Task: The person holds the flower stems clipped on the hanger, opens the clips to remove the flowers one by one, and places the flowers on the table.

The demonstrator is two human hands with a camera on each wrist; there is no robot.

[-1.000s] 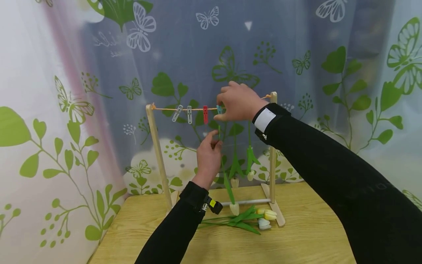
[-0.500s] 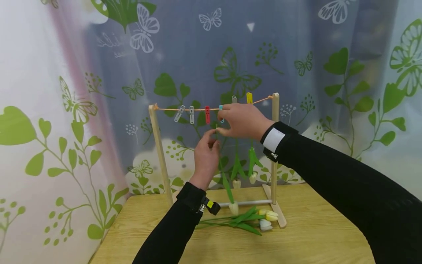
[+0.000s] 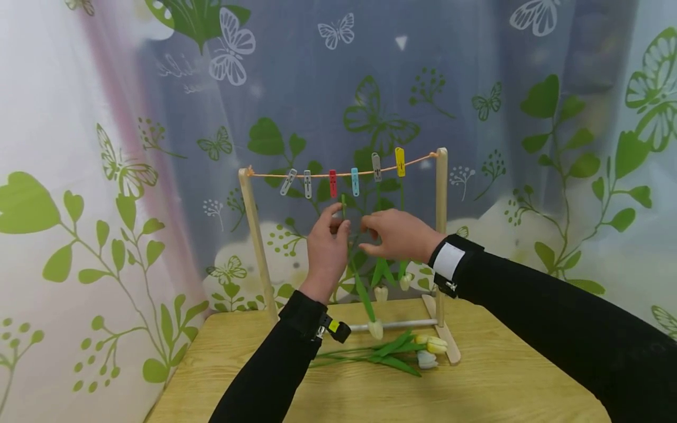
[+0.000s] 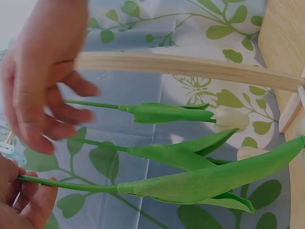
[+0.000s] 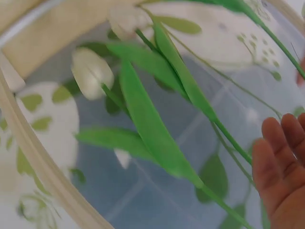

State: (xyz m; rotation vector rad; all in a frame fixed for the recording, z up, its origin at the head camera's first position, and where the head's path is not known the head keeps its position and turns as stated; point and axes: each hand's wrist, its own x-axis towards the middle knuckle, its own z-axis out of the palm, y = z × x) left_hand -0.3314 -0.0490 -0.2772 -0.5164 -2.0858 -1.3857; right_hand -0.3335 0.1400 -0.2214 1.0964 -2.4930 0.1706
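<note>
My left hand (image 3: 329,249) pinches the stem of an artificial white tulip (image 3: 375,329) whose bloom hangs downward; the stem's end pokes up just below the cord. In the left wrist view its green leaves (image 4: 190,183) stretch away from the fingertips. Right beside that stem is my right hand (image 3: 404,235), fingers loosely bent and holding nothing. Above the hands, a light blue clothespin (image 3: 355,182) and a red clothespin (image 3: 332,184) are clipped on the orange cord (image 3: 317,175). A grey clothespin (image 3: 376,167) and a yellow clothespin (image 3: 400,162) hold two more upside-down white tulips (image 3: 381,293).
The cord runs between two wooden posts (image 3: 441,223) of a rack on the wooden table (image 3: 502,358). Two pale clothespins (image 3: 308,184) sit toward its left end. Several tulips (image 3: 436,345), yellow and bluish-white, lie in front of the rack. A patterned curtain (image 3: 296,76) hangs behind.
My right hand has come down from the light blue clothespin to beside the stem, leaving the clothespin on the cord. The left hand keeps its pinch, and the stem's tip has shifted slightly left.
</note>
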